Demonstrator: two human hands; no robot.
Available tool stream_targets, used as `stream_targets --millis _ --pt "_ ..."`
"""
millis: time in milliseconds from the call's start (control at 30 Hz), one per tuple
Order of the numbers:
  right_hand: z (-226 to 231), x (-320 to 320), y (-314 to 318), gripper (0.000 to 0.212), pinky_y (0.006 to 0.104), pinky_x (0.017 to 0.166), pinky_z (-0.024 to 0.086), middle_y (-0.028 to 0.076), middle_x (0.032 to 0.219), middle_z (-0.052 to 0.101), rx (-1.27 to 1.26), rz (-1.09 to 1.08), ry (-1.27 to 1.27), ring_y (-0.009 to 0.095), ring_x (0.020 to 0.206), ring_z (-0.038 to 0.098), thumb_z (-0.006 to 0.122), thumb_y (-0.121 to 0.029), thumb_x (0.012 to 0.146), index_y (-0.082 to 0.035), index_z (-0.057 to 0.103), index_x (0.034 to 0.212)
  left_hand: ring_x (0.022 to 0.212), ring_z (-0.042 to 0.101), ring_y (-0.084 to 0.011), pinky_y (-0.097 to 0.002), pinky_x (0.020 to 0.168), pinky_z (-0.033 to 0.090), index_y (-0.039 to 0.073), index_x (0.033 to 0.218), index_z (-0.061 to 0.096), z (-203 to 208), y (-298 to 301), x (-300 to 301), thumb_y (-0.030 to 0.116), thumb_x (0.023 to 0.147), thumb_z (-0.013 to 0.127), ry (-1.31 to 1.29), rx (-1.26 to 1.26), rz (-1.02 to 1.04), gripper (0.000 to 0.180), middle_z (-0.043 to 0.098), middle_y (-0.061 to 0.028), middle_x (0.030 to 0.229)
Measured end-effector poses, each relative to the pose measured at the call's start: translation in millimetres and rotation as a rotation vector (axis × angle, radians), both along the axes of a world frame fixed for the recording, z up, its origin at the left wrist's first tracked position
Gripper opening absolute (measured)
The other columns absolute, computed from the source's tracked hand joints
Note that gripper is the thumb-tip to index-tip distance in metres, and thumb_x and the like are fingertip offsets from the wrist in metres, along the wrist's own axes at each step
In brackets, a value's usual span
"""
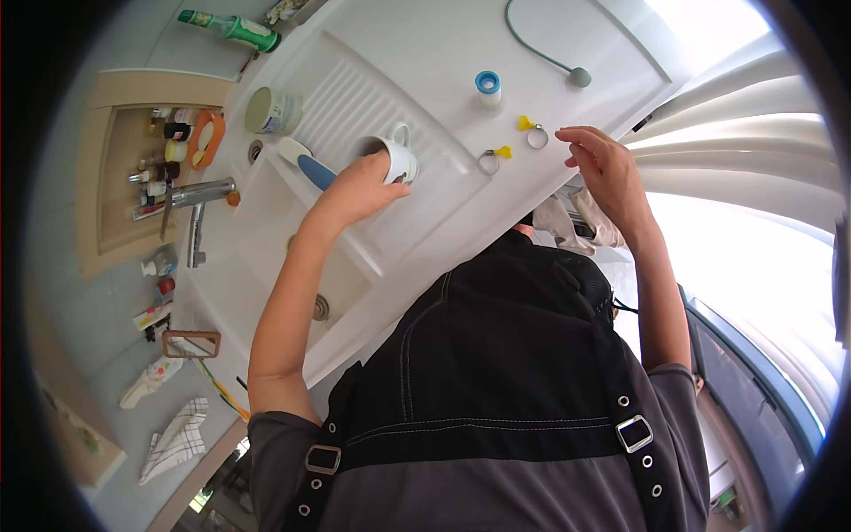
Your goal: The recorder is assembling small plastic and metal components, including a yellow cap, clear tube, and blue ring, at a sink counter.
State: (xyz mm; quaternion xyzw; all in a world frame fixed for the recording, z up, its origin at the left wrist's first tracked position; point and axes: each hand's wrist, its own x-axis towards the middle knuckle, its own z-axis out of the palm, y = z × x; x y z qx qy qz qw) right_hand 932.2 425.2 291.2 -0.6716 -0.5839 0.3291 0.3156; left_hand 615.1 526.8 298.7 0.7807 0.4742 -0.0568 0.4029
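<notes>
Left hand (359,188) wrapped around the white round cup with a handle (396,158), fingers closed on its side. Cup standing on the white worktop (425,53), by the ribbed draining part. Right hand (603,164) at the worktop's edge, fingers loosely open, holding nothing. Just past it, two small metal rings with yellow tabs (534,133). Farther off, a short white tube with a blue cap (487,87).

At the top left of the frame a green bottle (238,29) with a pale label and a green cap lies on its side. Just below it, a round pale tub (271,111) with a printed label stands on the white desk (425,44). In the left niche (106,213), small bottles and tubes (164,151) with coloured labels, too small to tell apart.
</notes>
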Motion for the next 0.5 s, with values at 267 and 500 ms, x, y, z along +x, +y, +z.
stream_targets --millis 267,500 --pt "15.2 -4.6 -7.3 0.023 0.0346 0.073 0.05 0.015 0.094 0.066 -0.045 0.057 0.012 0.024 0.077 0.067 0.048 -0.005 0.091 0.001 0.064 0.107 0.082 0.062 -0.0376 -0.0452 0.071 0.049 -0.004 0.082 0.054 12.1 -26.2 15.5 0.025 0.08 0.07 0.18 0.262 -0.187 0.033 0.063 -0.0212 0.08" --pt "28.3 -16.0 -8.4 0.024 0.0344 0.073 0.051 0.016 0.095 0.067 -0.036 0.107 0.042 0.024 0.078 0.067 0.049 -0.006 0.091 0.002 0.064 0.107 0.081 0.062 -0.0348 -0.043 0.071 0.049 -0.003 0.089 0.056 26.5 -17.5 5.9 0.023 0.078 0.072 0.197 0.111 -0.103 0.033 0.064 -0.0183 0.083"
